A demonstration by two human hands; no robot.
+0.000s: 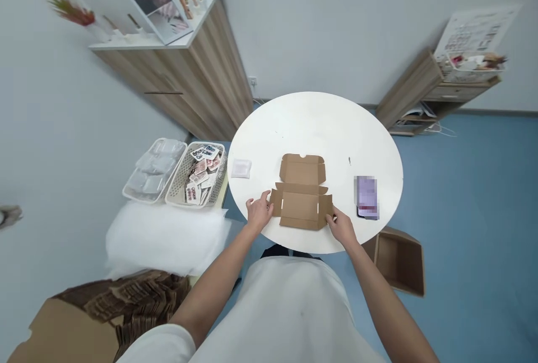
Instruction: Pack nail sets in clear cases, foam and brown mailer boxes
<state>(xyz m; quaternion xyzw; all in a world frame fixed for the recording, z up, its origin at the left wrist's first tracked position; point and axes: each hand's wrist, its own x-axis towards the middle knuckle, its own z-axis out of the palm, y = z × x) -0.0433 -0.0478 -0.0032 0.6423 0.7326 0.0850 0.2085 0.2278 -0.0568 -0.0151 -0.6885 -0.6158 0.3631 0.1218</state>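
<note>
An unfolded brown cardboard box blank (300, 206) lies on the round white table (313, 122), its lid panel pointing away from me. My left hand (259, 212) is at the blank's left side flap, with the fingers apart and the fingertips near the flap's edge. At the right side flap, my right hand (339, 224) pinches the edge between thumb and fingers. The side flaps look slightly raised.
A phone (367, 198) lies on the table's right side, a small clear packet (241, 168) on its left. Left of the table are a basket of printed cards (197, 175), a basket of clear packets (153, 170), white wrap (163, 237) and stacked cardboard (138, 301). An open carton (401, 262) stands lower right.
</note>
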